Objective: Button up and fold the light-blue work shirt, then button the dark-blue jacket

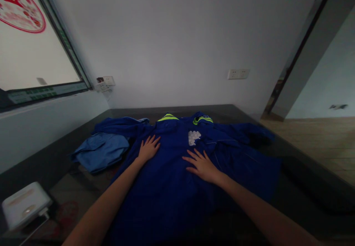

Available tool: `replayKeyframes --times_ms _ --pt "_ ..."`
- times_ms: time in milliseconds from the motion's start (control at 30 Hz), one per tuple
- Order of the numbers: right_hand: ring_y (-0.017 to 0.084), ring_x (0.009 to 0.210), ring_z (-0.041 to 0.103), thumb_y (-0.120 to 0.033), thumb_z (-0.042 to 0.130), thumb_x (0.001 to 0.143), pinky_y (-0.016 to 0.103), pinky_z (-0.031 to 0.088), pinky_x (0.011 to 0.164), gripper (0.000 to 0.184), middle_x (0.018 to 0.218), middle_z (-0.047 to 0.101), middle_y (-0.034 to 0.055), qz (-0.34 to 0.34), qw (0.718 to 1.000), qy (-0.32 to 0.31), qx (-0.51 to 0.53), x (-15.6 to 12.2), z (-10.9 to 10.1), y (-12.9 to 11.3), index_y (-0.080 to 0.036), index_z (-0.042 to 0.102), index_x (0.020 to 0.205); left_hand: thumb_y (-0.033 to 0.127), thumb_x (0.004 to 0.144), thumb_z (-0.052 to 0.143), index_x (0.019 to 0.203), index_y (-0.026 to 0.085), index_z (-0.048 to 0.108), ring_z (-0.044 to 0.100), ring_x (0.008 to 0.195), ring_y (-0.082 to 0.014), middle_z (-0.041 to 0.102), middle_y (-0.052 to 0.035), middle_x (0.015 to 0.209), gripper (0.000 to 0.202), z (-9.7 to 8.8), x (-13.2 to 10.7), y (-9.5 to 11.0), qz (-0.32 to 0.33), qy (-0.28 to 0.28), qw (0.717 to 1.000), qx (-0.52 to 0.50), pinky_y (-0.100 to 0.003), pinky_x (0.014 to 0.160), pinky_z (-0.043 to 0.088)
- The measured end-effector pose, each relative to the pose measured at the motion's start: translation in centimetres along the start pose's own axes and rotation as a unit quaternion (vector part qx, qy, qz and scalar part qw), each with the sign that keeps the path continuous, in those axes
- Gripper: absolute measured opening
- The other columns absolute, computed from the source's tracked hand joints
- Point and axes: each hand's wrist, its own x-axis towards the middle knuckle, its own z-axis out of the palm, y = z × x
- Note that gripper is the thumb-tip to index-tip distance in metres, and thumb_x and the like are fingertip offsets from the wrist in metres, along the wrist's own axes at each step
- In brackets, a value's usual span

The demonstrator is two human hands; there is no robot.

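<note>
A dark blue work jacket (pixel 169 172) lies spread on the dark table, its sleeves out to both sides. Yellow-green reflective strips mark its shoulders near the far edge. My left hand (pixel 149 149) rests flat on the jacket's left front, fingers spread. On the other front panel lies my right hand (pixel 202 165), palm down with its fingers apart. Just beyond the right fingertips is a pale blotchy patch (pixel 194 137) on the chest. Neither hand grips the cloth.
A lighter blue folded garment (pixel 101 150) lies left of the jacket. At the near left stands a white box-like device (pixel 26 204) with a cable. The dark table (pixel 222 110) meets a wall with sockets (pixel 238 74). A window (pixel 33 46) is at the left.
</note>
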Motion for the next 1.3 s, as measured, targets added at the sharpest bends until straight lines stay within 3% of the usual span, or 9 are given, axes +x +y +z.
replayKeyframes --times_ms 167,333,500,567,633,767,900,1100,1300 --pt "0.031 0.142 0.012 -0.062 0.033 0.09 0.062 0.007 0.109 0.056 0.155 0.02 -0.0009 0.003 1.0 0.008 0.006 0.4 -0.2 0.8 -0.04 0.034 0.141 0.047 0.094 0.028 0.142 0.033 0.034 0.021 0.14 -0.0301 0.027 -0.0037 0.153 0.051 0.3 1.6 0.2 0.01 0.012 1.0 -0.004 -0.06 0.109 0.018" --pt "0.032 0.14 0.019 -0.058 0.038 0.09 0.063 0.013 0.108 0.054 0.152 0.029 0.0022 0.001 0.999 0.044 -0.001 0.0 0.4 0.4 -0.037 0.039 0.14 0.041 0.093 0.035 0.135 0.028 0.045 0.027 0.138 -0.0297 0.039 -0.0071 0.147 0.045 0.1 1.3 0.4 0.013 0.04 0.998 -0.039 -0.061 0.108 0.02" --pt "0.023 0.114 0.054 -0.043 0.039 0.094 0.04 0.041 0.099 0.037 0.118 0.064 0.0077 -0.018 0.967 0.252 0.04 -0.6 -2.0 0.8 -0.023 0.064 0.114 0.021 0.087 0.044 0.12 0.024 0.057 0.04 0.131 -0.0259 0.054 -0.0085 0.133 0.035 -2.0 0.7 1.1 0.081 0.12 0.988 -0.045 -0.058 0.112 0.015" --pt "0.022 0.102 0.059 -0.038 0.038 0.095 0.036 0.046 0.092 0.034 0.105 0.068 0.0072 0.013 0.943 0.333 0.025 -1.4 -4.1 2.2 -0.022 0.067 0.102 0.02 0.087 0.044 0.111 0.023 0.061 0.048 0.123 -0.0247 0.06 -0.0073 0.124 0.03 -3.2 0.7 1.6 0.1 0.14 0.983 -0.068 -0.055 0.112 0.017" --pt "0.023 0.096 0.06 -0.036 0.039 0.094 0.036 0.047 0.087 0.032 0.1 0.068 0.0075 0.083 0.928 0.363 -0.016 -2.7 -6.0 4.5 -0.02 0.067 0.096 0.02 0.087 0.044 0.105 0.022 0.063 0.055 0.113 -0.0227 0.064 -0.0067 0.115 0.026 -4.3 0.6 2.4 0.112 0.138 0.977 -0.117 -0.049 0.11 0.027" --pt "0.026 0.097 0.058 -0.032 0.043 0.091 0.038 0.046 0.084 0.031 0.103 0.066 0.011 0.251 0.908 0.314 -0.116 -6.9 -7.8 10.9 -0.017 0.065 0.105 0.021 0.087 0.045 0.103 0.019 0.064 0.06 0.103 -0.0189 0.066 -0.0064 0.108 0.024 -5.3 -0.4 5.7 0.18 0.069 0.955 -0.225 -0.034 0.097 0.044" --pt "0.035 0.103 0.054 -0.042 0.046 0.089 0.044 0.046 0.078 0.043 0.111 0.062 0.0174 0.391 0.873 0.215 -0.195 -10.8 -6.7 15.3 -0.013 0.061 0.117 0.031 0.09 0.048 0.117 0.021 0.06 0.052 0.118 -0.0195 0.06 -0.0068 0.123 0.031 -5.1 -2.7 9.4 0.267 -0.011 0.936 -0.231 -0.036 0.105 0.037" --pt "0.037 0.111 0.05 -0.057 0.048 0.084 0.049 0.042 0.083 0.056 0.117 0.057 0.0197 0.427 0.876 0.144 -0.169 -11.2 -5.1 15.8 -0.014 0.057 0.119 0.055 0.09 0.039 0.14 0.038 0.036 0.021 0.141 -0.0288 0.028 -0.0032 0.152 0.053 -3.3 -4.2 10.4 0.244 -0.083 0.958 -0.122 -0.061 0.11 0.012" --pt "0.036 0.104 0.053 -0.054 0.047 0.084 0.048 0.042 0.08 0.042 0.105 0.064 0.0147 0.43 0.887 0.133 -0.105 -10.7 -4.7 16.4 -0.017 0.059 0.103 0.059 0.091 0.032 0.142 0.041 0.029 0.016 0.142 -0.0284 0.02 -0.0006 0.155 0.055 -1.3 -3.0 8.6 0.22 -0.084 0.969 -0.078 -0.061 0.11 0.009"
